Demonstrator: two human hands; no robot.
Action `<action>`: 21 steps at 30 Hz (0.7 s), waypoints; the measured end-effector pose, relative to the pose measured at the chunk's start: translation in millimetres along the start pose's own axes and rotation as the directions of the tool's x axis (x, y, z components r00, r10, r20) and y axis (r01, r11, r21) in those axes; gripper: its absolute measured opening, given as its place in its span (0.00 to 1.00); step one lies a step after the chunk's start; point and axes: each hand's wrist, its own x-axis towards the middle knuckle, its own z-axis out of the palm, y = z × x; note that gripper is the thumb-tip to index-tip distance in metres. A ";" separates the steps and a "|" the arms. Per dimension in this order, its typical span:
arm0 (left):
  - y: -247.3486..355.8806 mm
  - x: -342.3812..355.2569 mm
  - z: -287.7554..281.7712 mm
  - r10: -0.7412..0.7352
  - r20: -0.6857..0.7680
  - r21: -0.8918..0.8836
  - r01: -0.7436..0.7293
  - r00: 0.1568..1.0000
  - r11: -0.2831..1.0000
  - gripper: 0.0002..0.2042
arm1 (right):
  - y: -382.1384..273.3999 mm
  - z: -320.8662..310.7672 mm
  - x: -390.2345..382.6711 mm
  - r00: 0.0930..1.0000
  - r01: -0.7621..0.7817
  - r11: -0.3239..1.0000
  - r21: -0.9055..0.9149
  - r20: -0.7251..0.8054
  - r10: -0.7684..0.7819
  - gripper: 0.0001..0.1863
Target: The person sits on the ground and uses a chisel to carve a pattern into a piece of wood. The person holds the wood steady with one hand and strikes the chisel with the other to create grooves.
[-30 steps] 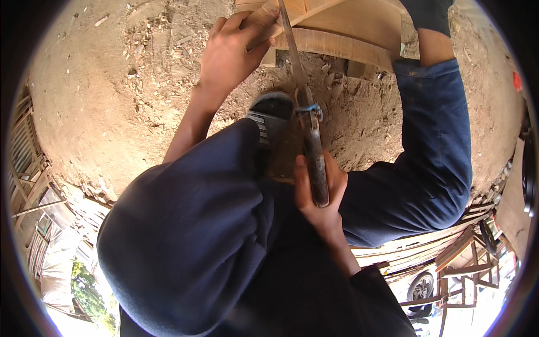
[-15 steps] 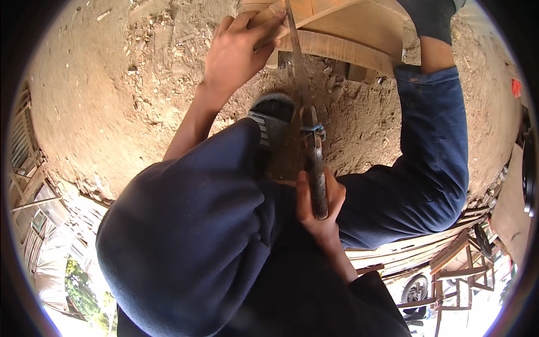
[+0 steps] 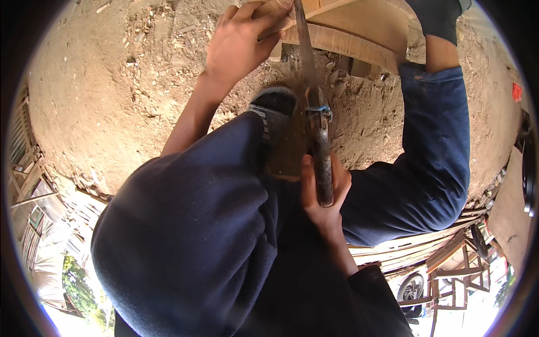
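My right hand [image 3: 327,216] is wrapped round the dark, worn handle of a handsaw [image 3: 320,140], with blue cord tied where handle meets blade. The long, narrow blade [image 3: 305,53] points away from me, its far end cut off by the top edge. Beside it, my left hand [image 3: 238,50] grips a light piece of wood [image 3: 274,28], fingers over the top and thumb along the near side. The blade lies against or right next to this wood; the contact point is at the frame's edge. Under and behind is a larger wooden board with a thick edge [image 3: 342,44].
A sandalled foot [image 3: 275,102] rests on the dirt floor [image 3: 112,112], strewn with wood chips. My other foot, in a dark sock [image 3: 438,22], is by the board's right end. Behind on the right are a wooden frame [image 3: 460,275] and a motorcycle wheel [image 3: 412,288].
My right hand has pushed the saw a little forward, away from me, and slightly right. The left hand keeps its grip on the wood, shifted only slightly.
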 end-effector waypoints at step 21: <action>9.1 32.6 -16.1 -0.507 0.352 -0.304 0.609 0.787 0.733 0.17 | -6.6 -4.3 7.2 0.999 -0.028 0.998 0.054 -0.018 0.029 0.13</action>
